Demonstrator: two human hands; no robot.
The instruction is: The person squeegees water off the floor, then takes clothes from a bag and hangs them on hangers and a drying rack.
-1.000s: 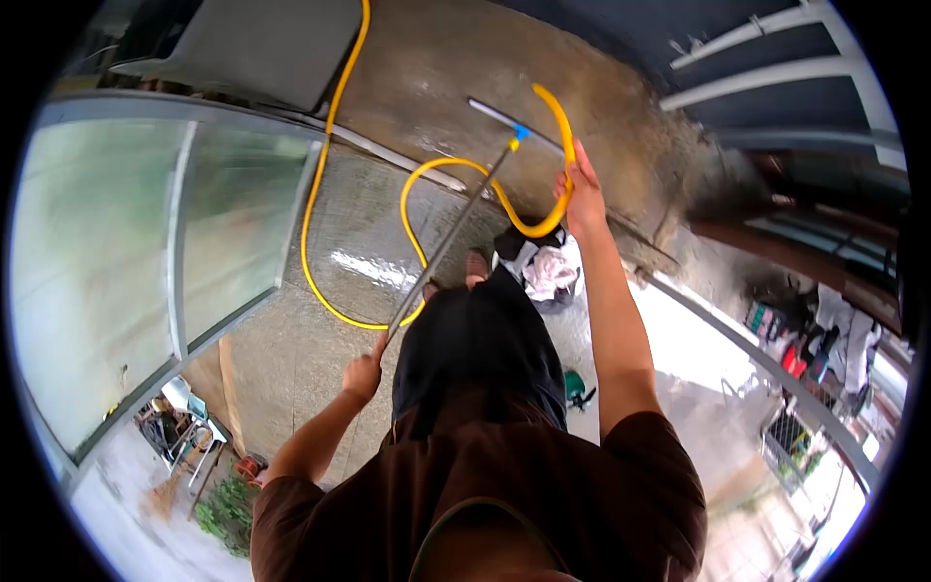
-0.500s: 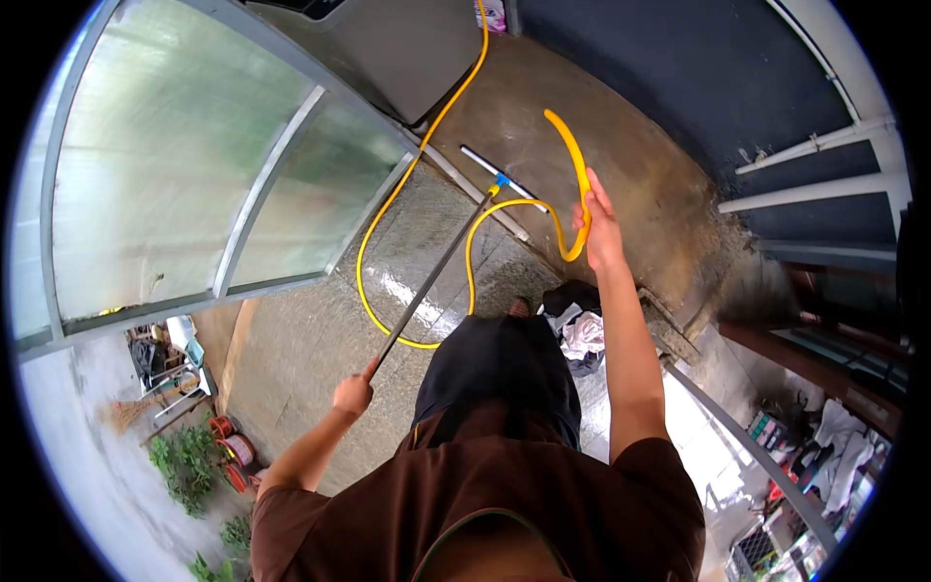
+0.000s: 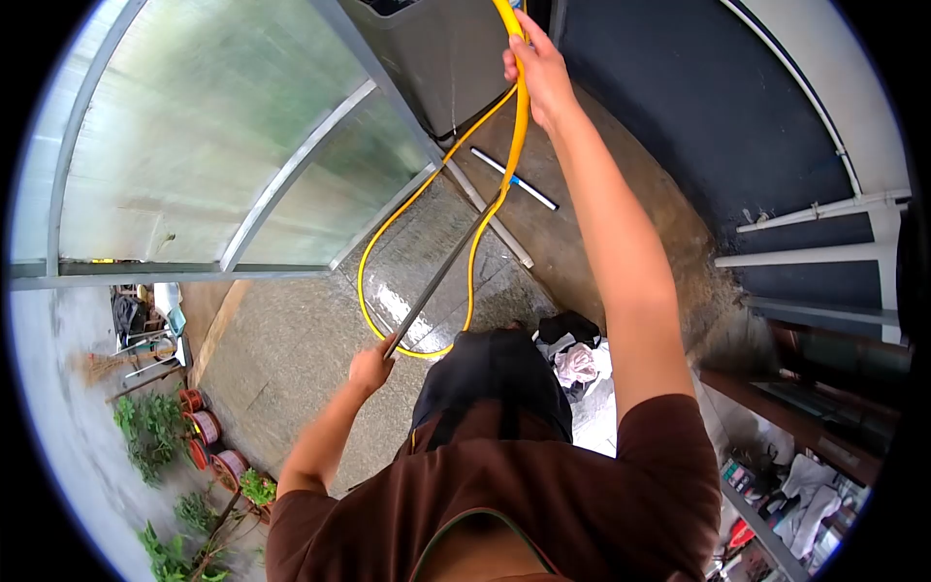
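Observation:
My left hand (image 3: 370, 371) is wrapped round the end of a dark pole (image 3: 434, 281). That pole runs forward to a floor squeegee (image 3: 540, 197), whose long thin head lies on the brown wet floor. The yellow hose crosses in front of the joint between pole and head. My right hand (image 3: 543, 70) is raised far forward with its fingers closed round the yellow hose (image 3: 522, 121). From there the hose hangs down past the squeegee and loops over the wet paving. The tip of the hose is cut off by the top edge of the view.
A framed translucent panel (image 3: 213, 145) stands at the left, beside a grey appliance-like box (image 3: 427, 73). A low sill (image 3: 504, 238) crosses the floor. Crumpled cloth (image 3: 579, 364) lies near my legs. Potted plants (image 3: 206, 427) line the left wall; a dark wall (image 3: 698, 107) rises on the right.
My right hand has moved forward and up with the hose, pulling its curled section straighter. My left hand still grips the pole, and the squeegee head has shifted only slightly.

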